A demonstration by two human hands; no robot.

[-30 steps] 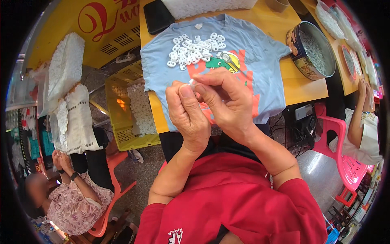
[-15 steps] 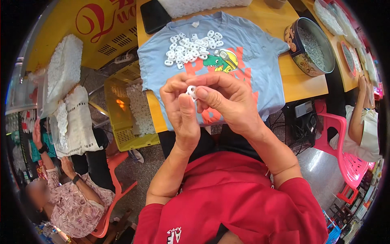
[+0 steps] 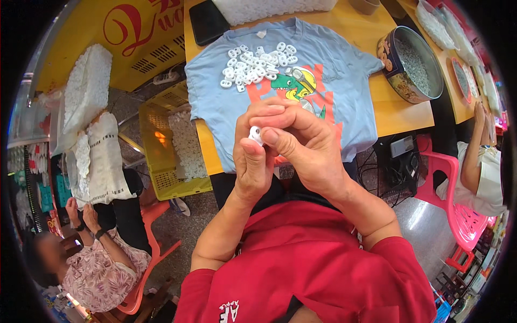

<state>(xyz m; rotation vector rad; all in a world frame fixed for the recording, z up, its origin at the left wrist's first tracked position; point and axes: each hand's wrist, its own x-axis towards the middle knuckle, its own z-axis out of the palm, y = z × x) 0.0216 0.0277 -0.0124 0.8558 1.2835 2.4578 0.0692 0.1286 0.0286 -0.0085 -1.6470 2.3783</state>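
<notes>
A small white plastic piece [image 3: 256, 135], with a round hole showing and the look of a cord lock, is pinched between my two hands above the near part of a shirt. My left hand [image 3: 251, 168] is closed on it, thumb up against its lower side. From the right, the thumb and fingers of my right hand [image 3: 309, 142] press on it; the fingertips of both hands meet and partly cover it. Beyond my hands, a loose heap of similar white two-hole pieces [image 3: 250, 69] lies on the light blue T-shirt [image 3: 215, 107], spread over the table.
A round tin [image 3: 393, 70] full of small metallic bits stands on the yellow table [image 3: 401, 116]. A black tray [image 3: 207, 22] and a large white bag [image 3: 269, 8] lie at the back. Left is a yellow crate [image 3: 161, 167]; a co-worker [image 3: 105, 264] sits beyond it. A pink chair [image 3: 466, 220] stands right.
Both hands have drawn closer together around the white piece, which is turned and more covered. At left, the co-worker's hands have come together.
</notes>
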